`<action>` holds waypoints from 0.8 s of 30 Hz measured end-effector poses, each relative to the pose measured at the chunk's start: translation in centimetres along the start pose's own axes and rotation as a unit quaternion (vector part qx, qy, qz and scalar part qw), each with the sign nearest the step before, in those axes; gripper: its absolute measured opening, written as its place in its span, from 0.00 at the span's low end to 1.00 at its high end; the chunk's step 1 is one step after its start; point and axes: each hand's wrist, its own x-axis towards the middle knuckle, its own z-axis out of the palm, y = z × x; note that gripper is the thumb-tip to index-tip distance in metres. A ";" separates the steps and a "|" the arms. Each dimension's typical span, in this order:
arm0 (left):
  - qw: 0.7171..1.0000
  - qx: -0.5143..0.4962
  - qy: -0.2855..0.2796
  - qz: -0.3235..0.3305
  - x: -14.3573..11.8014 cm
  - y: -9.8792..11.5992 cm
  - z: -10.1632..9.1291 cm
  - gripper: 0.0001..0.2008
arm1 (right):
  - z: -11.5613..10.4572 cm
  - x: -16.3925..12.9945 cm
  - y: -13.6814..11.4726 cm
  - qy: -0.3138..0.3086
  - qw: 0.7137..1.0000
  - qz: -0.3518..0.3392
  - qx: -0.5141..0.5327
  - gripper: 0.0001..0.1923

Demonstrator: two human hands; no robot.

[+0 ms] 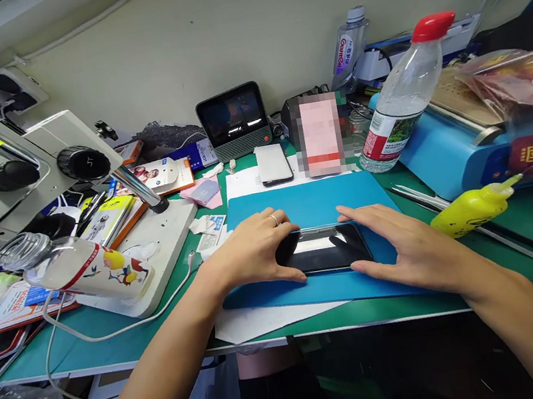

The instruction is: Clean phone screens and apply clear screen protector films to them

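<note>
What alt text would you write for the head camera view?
Both hands, left hand and right hand, touch the ends of a black phone lying on a blue mat on a cluttered green workbench.

Our left hand (254,252) covers the left end of the phone (325,249), and our right hand (400,246) hides part of its right edge, so we cannot tell how firmly either grips. Beyond the hands, a box (319,134) is blurred out and unreadable. Far left of our left hand, the microscope (14,172) runs off the edge. Right of our right hand, a plastic bag (521,85) is cut off too.
</note>
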 end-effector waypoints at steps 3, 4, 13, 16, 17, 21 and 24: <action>1.000 -0.003 0.001 0.001 0.0 0.2 -0.1 0.37 | -0.2 0.0 -0.2 0.002 1.000 0.007 0.008 0.39; 1.000 -0.005 0.001 0.000 0.0 0.2 -0.1 0.37 | -0.3 0.0 -0.3 0.003 1.000 0.005 0.012 0.39; 1.000 0.013 -0.005 -0.001 -0.1 0.8 -0.1 0.31 | -0.7 -0.2 -0.7 -0.005 0.999 0.028 0.038 0.41; 1.000 0.013 -0.008 -0.002 -0.1 0.7 -0.1 0.31 | -0.8 -0.5 -1.1 -0.017 0.997 0.049 0.052 0.41; 1.000 0.013 -0.010 -0.002 -0.1 0.7 -0.1 0.31 | -0.9 -0.7 -1.2 -0.018 0.997 0.056 0.058 0.41; 1.000 -0.004 -0.009 0.002 -0.1 0.7 -0.1 0.30 | -1.2 -1.2 -1.5 -0.022 0.994 0.077 0.070 0.43; 1.000 -0.017 -0.008 0.000 -0.1 0.8 -0.1 0.30 | -1.2 -1.5 -1.4 -0.019 0.993 0.091 0.071 0.44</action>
